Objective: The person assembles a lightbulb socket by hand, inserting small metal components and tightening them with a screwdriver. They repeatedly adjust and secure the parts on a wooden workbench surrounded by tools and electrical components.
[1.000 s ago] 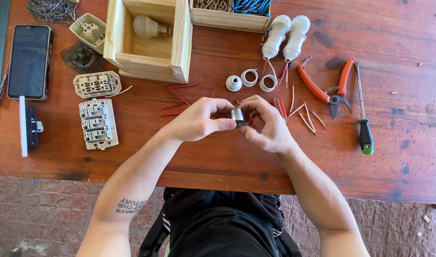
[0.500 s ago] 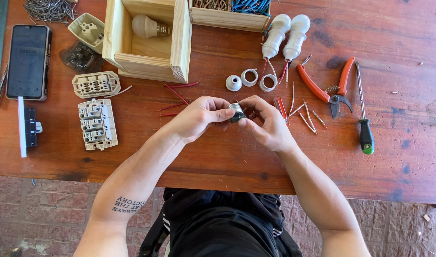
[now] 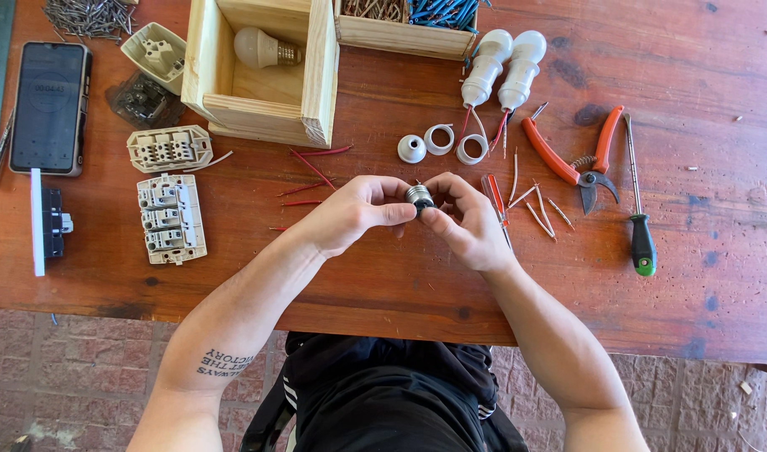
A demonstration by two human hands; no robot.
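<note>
Both hands meet over the middle of a red-brown wooden table. My left hand and my right hand pinch a small metal threaded lamp-socket insert between their fingertips, a little above the table. Just beyond the hands lie a white socket cap and two white rings. Two white lamp holders with short wires lie farther back. Cut red wire pieces lie left of the hands.
An open wooden box holds a light bulb. Left are white switch modules, a phone and a pile of nails. Right lie red-handled pliers and a green-handled screwdriver.
The hands have stayed in the same spot. The fingers have shifted slightly around the metal insert, turning it between the fingertips.
</note>
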